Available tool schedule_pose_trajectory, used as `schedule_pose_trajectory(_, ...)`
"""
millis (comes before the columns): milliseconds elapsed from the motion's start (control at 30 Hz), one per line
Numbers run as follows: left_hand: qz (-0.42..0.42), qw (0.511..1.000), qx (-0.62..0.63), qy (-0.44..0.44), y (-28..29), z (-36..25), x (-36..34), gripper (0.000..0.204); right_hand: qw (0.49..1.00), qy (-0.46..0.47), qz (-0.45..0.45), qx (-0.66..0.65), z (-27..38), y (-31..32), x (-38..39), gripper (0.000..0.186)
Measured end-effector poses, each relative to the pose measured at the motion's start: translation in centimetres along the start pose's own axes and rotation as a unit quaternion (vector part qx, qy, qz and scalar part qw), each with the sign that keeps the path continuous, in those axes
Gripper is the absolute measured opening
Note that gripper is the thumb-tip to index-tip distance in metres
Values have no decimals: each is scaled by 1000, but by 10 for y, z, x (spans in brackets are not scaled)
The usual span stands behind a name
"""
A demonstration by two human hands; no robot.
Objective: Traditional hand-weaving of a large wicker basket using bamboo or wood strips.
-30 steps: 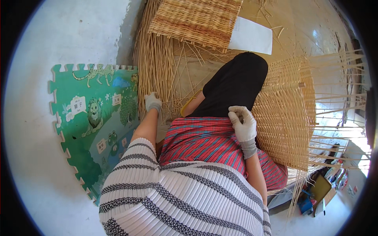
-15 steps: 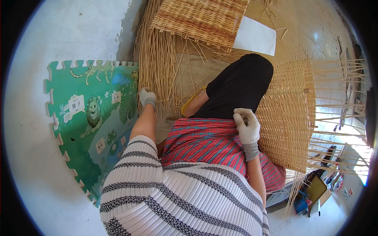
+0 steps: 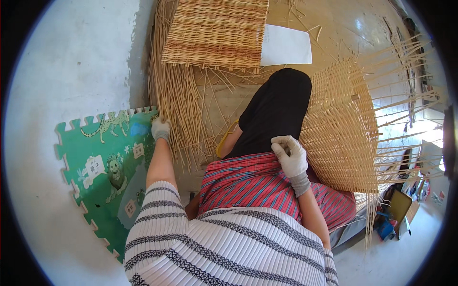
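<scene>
The loose bundle of pale wicker rods (image 3: pixel 174 95) lies on the floor (image 3: pixel 71 62) with its long axis running away from the person, butt ends fanned out near the foam mat (image 3: pixel 102 162) and the far ends passing under the flat woven panel (image 3: pixel 217 31). The rods are thin, straight, dry and straw-coloured. The left hand (image 3: pixel 161 128), in a light knit glove, rests at the bundle's near left edge, right at the mat's upper corner, fingers curled down onto the rods; whether it grips any cannot be told. The right hand (image 3: pixel 291 155), gloved too, sits loosely curled on the striped red cloth (image 3: pixel 253 183), touching the half-woven basket (image 3: pixel 341 128), a curved lattice whose bare stakes point away from the bundle.
</scene>
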State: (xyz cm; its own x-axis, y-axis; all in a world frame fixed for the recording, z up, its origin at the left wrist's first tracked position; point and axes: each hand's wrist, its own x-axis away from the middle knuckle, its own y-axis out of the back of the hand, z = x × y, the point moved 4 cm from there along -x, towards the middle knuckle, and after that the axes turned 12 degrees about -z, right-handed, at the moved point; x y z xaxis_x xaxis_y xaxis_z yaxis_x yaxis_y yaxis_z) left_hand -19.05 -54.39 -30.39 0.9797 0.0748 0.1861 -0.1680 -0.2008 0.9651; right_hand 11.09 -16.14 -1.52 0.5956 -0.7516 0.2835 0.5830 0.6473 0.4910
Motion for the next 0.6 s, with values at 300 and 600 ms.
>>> schedule_pose_trajectory(300, 203, 386, 897, 79, 111, -152, 16, 36, 999, 11, 23, -36, -11, 10, 4, 14)
schedule_pose_trajectory(600, 330, 528, 421, -659, 246, -422, 280, 19, 934, -2, -50, -354, 20, 112, 28, 49)
